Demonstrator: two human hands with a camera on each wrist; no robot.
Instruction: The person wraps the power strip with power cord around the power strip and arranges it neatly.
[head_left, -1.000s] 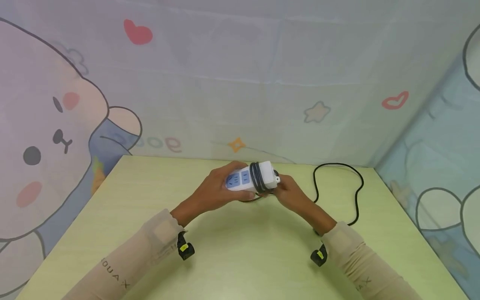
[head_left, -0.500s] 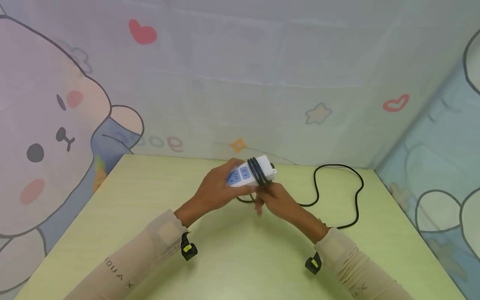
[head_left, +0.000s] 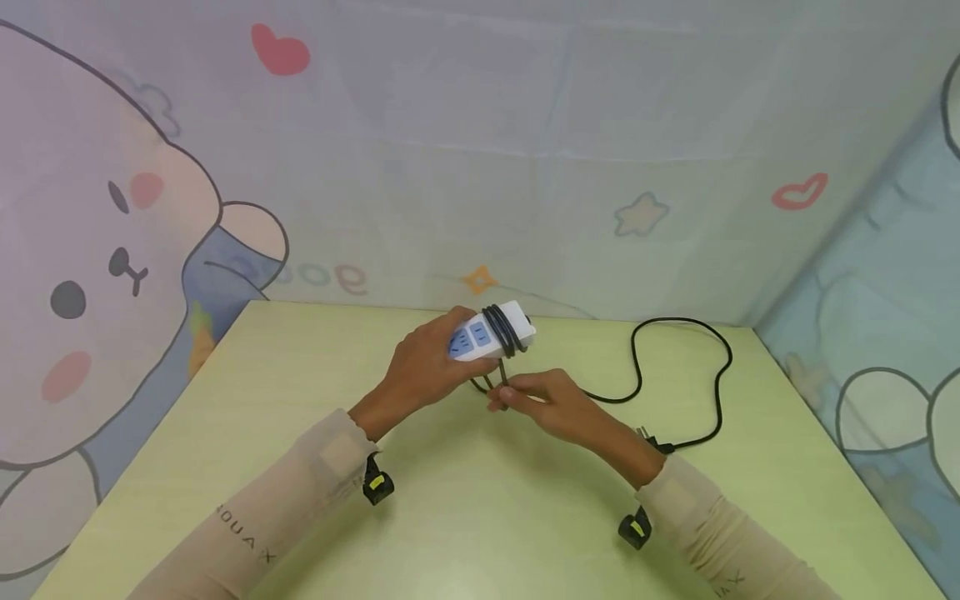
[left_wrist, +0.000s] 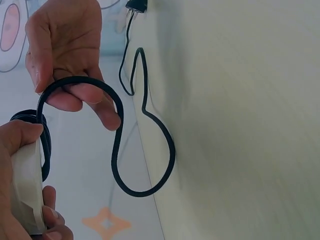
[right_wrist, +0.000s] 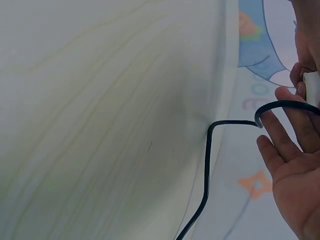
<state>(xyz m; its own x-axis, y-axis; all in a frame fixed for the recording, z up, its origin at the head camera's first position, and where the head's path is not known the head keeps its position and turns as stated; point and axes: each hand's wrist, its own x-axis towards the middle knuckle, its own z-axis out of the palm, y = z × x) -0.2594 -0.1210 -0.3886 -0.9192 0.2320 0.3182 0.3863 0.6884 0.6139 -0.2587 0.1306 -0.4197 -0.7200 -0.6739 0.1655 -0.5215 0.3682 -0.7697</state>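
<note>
A white power strip (head_left: 516, 318) with blue sockets is raised above the table, tilted, and my left hand (head_left: 422, 360) grips its near end. Several turns of its black cord (head_left: 501, 330) wrap round the far end. Just below and to the right, my right hand (head_left: 558, 407) holds the cord between thumb and fingers. In the left wrist view the cord (left_wrist: 172, 145) arches over the right hand's curled fingers (left_wrist: 85, 92) and hangs in a loop. The right wrist view has the cord (right_wrist: 207, 165) crossing the fingers of the right hand (right_wrist: 300, 185).
On the pale table (head_left: 480, 525), the loose cord curves out to the right, ending in a black plug (head_left: 663, 447) beside the right wrist. A printed cloth backdrop (head_left: 450, 167) stands along the back and sides.
My right hand has moved left and down from the strip's far end, drawing a length of cord below it. The strip has shifted slightly left and up in the head view.
</note>
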